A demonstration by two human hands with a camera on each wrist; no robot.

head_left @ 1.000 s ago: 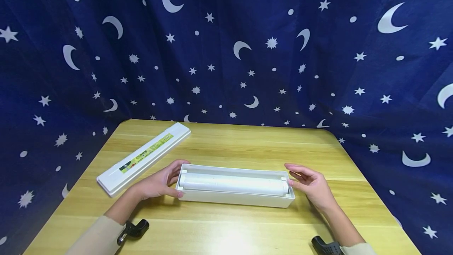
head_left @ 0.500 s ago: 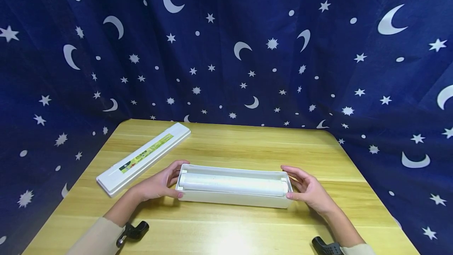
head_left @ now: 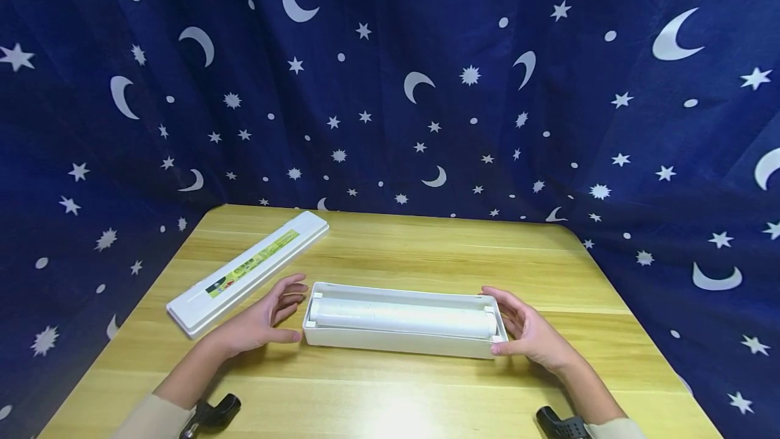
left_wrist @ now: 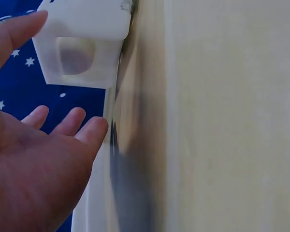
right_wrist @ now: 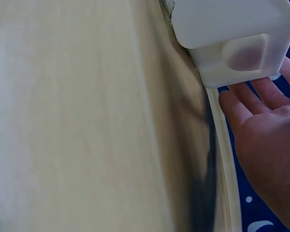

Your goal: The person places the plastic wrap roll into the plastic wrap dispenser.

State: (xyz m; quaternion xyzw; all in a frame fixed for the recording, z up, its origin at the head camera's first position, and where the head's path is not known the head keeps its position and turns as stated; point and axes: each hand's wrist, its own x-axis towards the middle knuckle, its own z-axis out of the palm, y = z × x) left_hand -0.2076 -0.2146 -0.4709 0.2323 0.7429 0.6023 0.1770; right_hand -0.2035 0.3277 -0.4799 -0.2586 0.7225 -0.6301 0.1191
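Note:
In the middle of the table sits an uncovered long white plastic box (head_left: pixel 399 343), with a white roll, likely plastic wrap (head_left: pixel 402 317), lying along its inside. My left hand (head_left: pixel 258 320) hovers just off the box's left end, fingers spread and loosely bent, holding nothing; a gap shows in the left wrist view too, between the palm and the box end (left_wrist: pixel 87 21). At the other end, my right hand (head_left: pixel 533 336) holds the box's corner, thumb on the front side and fingers round behind. The right wrist view has those fingers (right_wrist: pixel 253 99) against the box end (right_wrist: pixel 237 24).
A long white lid (head_left: pixel 250 273) with a yellow-green label lies slanted on the wooden table (head_left: pixel 390 385), back left. Behind the table hangs a dark blue curtain (head_left: pixel 365 87) with moons and stars. A black wrist device (head_left: pixel 216 415) is on the left forearm.
My left hand has let go of the box's left end and drawn back leftward. The right hand has closed in on the right end, its thumb now on the front corner.

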